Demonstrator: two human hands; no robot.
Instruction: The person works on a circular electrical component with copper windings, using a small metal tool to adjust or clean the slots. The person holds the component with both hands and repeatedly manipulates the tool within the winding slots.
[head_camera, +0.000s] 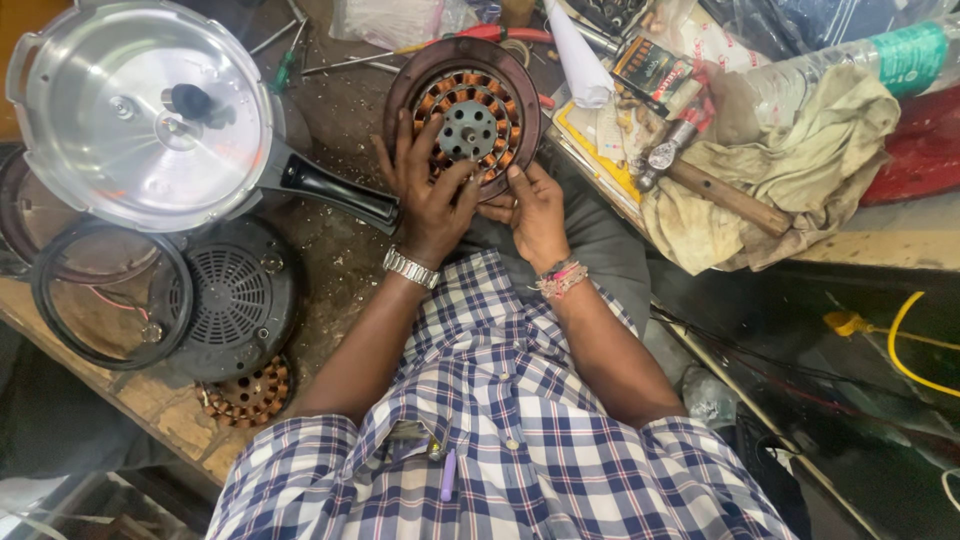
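— What is closest?
— The left hand (432, 200) and right hand (535, 208), both grasping the round brown motor stator with copper windings (466, 112).
— Where is it?
— On the tabletop (335, 110), beside the steel pressure cooker lid (150, 110).

Repair workshop (cluttered): hammer (712, 185), motor windings (468, 118).

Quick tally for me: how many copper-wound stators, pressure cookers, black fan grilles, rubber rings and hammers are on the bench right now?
Copper-wound stators: 2 (one under both hands, one at the bench edge)
Pressure cookers: 1
Black fan grilles: 1
Rubber rings: 1
Hammers: 1
Total: 6
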